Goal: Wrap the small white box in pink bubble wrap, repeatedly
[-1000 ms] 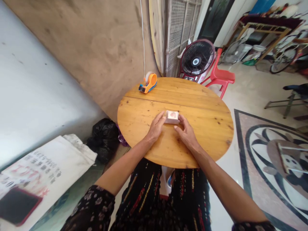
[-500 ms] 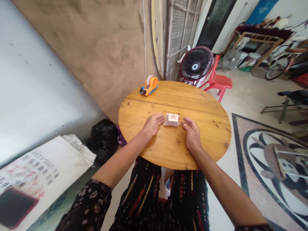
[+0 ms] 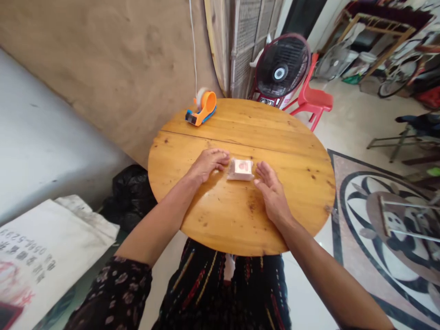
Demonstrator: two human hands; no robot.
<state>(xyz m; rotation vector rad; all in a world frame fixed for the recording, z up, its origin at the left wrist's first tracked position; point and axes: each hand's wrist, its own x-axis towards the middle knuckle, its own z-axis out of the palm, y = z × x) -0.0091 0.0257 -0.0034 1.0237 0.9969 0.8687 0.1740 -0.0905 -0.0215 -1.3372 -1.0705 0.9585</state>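
A small box in clear plastic wrap (image 3: 242,167) lies near the middle of the round wooden table (image 3: 223,220). Just left of it is my left hand (image 3: 209,164), fingers curved and apart from the thumb, with nothing in it. To the right, my right hand (image 3: 272,190) is open on its edge, palm towards the box and holding nothing. A narrow gap shows between each hand and the wrap. An orange and blue tape dispenser (image 3: 203,108) with a roll of tape stands at the table's back left.
Behind the table stand a dark red fan (image 3: 282,66) and a red plastic chair (image 3: 314,98). A black bag (image 3: 129,195) and a white printed sack (image 3: 55,243) are at the left. A brown board (image 3: 103,59) leans behind.
The view has tilted down and come closer to the table. My left hand has turned more palm-down beside the box. The wrapped box still lies between my hands.
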